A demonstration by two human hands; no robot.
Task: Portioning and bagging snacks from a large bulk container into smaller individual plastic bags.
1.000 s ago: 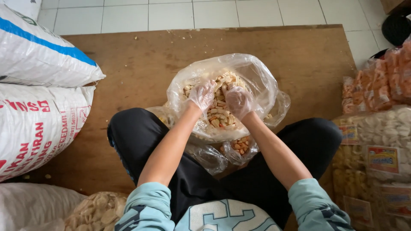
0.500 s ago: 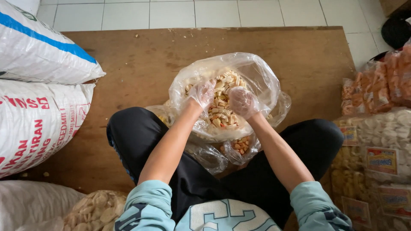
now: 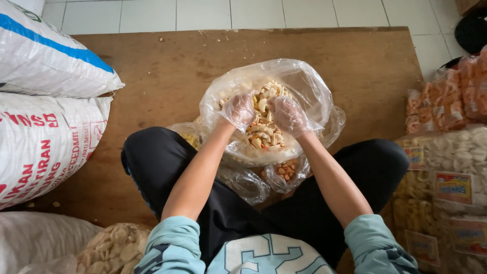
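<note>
You sit cross-legged on a wooden platform point(image 3: 152, 76), and both of your hands, each covered by a thin clear plastic glove, are down inside the mouth of a large clear plastic bag point(image 3: 304, 86) that rests between your knees. The bag holds a mix of pale crackers and snacks point(image 3: 264, 129). Your left hand point(image 3: 238, 109) is loosely curled with its fingers bent into the mix, at the bag's left side. Your right hand point(image 3: 288, 114) is also curled, knuckles up, fingers closed over the snacks just beside the left hand; whether it grips any pieces you cannot tell.

Below the big bag, against your legs, lie smaller clear bags, one with orange-brown nuts point(image 3: 285, 170). To your left two large white woven sacks point(image 3: 45, 101) are stacked, and a bag of round pale crackers point(image 3: 114, 248) sits near your left elbow. To your right, packaged snack bags point(image 3: 446, 167) are piled.
</note>
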